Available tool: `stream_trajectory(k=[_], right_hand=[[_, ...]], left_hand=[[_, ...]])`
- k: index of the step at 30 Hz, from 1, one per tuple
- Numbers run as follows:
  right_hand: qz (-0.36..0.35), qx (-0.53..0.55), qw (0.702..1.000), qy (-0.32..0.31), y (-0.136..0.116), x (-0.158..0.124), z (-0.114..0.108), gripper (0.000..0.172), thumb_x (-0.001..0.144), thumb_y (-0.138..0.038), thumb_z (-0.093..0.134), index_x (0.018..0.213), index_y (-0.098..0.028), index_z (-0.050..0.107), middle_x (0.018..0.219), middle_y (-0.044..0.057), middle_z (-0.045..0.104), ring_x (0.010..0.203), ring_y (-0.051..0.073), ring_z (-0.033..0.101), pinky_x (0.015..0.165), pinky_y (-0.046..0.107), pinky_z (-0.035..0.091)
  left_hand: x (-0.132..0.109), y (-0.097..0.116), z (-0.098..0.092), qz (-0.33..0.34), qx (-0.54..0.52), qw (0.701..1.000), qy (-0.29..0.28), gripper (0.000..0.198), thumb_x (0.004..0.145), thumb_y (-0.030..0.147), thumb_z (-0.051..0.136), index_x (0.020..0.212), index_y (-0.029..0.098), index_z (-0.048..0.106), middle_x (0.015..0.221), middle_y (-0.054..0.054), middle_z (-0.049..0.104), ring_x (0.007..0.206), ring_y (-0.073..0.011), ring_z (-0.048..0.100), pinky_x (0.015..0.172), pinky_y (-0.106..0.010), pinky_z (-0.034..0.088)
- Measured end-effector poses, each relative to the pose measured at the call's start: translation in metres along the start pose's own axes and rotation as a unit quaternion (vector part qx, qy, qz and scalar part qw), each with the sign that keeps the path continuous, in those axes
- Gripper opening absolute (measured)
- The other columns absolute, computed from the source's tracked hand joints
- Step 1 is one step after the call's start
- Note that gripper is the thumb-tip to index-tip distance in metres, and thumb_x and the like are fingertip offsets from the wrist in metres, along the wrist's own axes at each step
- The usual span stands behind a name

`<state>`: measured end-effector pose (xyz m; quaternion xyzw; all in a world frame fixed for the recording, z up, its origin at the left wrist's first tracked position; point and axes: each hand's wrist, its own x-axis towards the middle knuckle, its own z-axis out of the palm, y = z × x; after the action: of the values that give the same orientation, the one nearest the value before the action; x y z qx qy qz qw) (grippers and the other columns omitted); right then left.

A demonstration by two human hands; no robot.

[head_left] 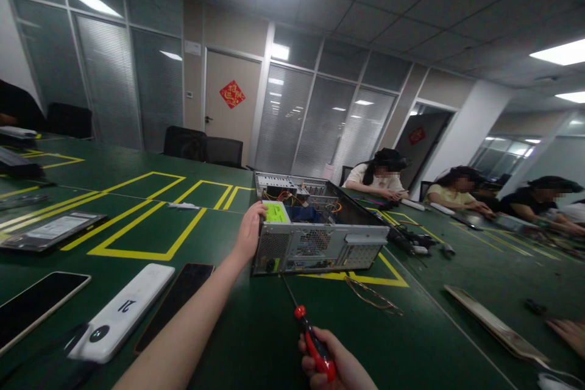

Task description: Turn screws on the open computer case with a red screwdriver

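At the centre of the frame, a computer case (320,247) with its top off sits on the green table (256,329), the person's left hand (249,230) against its left side by a yellow-green label (276,212); the fingertips are hidden, so whether that hand grips cannot be told. At the lower middle, the right hand (338,353) is wrapped around a red and black screwdriver (315,344), its shaft angled up toward the case's bottom edge, while a white device (134,308) lies at the lower left.
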<state>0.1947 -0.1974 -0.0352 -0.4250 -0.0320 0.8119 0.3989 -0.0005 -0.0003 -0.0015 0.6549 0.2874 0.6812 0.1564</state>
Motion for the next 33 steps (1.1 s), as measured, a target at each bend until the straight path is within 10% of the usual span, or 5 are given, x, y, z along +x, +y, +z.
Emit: stream_trajectory(k=[5, 12, 21, 33], right_hand=[[0.013, 0.022, 1.000, -0.013, 0.002, 0.002, 0.003, 0.034, 0.091, -0.034, 0.047, 0.101, -0.005, 0.059, 0.071, 0.007, 0.064, 0.055, 0.010, 0.058, 0.039, 0.013, 0.042], [0.005, -0.018, 1.000, -0.025, 0.001, 0.002, -0.002, 0.048, 0.092, -0.044, 0.039, 0.072, -0.006, 0.061, 0.046, -0.002, 0.046, 0.035, 0.000, 0.029, 0.032, 0.006, 0.022], [-0.003, -0.011, 0.999, -0.052, 0.000, 0.003, -0.006, 0.041, 0.091, -0.040, 0.044, 0.071, -0.007, 0.059, 0.041, -0.007, 0.037, 0.033, -0.001, 0.025, 0.033, 0.006, 0.019], [-0.176, -0.022, 0.977, -0.119, -0.025, -0.042, 0.020, 0.031, 0.074, -0.034, 0.070, 0.099, -0.017, 0.061, 0.060, -0.005, 0.052, 0.036, -0.002, 0.025, 0.031, 0.008, 0.015]], left_hand=[[0.001, -0.001, 0.000, 0.000, -0.002, 1.000, -0.003, 0.041, 0.094, 0.046, 0.024, 0.086, 0.019, 0.053, 0.106, -0.010, 0.061, 0.119, -0.0213, 0.050, 0.106, -0.042, 0.036], [0.000, -0.001, 0.000, -0.001, 0.004, 1.000, -0.005, 0.040, 0.095, 0.044, 0.023, 0.087, 0.019, 0.053, 0.108, -0.010, 0.061, 0.120, -0.0211, 0.049, 0.107, -0.043, 0.035], [0.001, 0.001, -0.001, -0.003, 0.004, 1.000, -0.007, 0.040, 0.095, 0.044, 0.023, 0.084, 0.020, 0.053, 0.107, -0.010, 0.061, 0.120, -0.0217, 0.049, 0.106, -0.043, 0.036], [0.000, -0.002, 0.000, -0.007, 0.000, 1.000, -0.005, 0.041, 0.094, 0.046, 0.024, 0.084, 0.020, 0.053, 0.108, -0.009, 0.061, 0.119, -0.0215, 0.049, 0.107, -0.042, 0.036]])
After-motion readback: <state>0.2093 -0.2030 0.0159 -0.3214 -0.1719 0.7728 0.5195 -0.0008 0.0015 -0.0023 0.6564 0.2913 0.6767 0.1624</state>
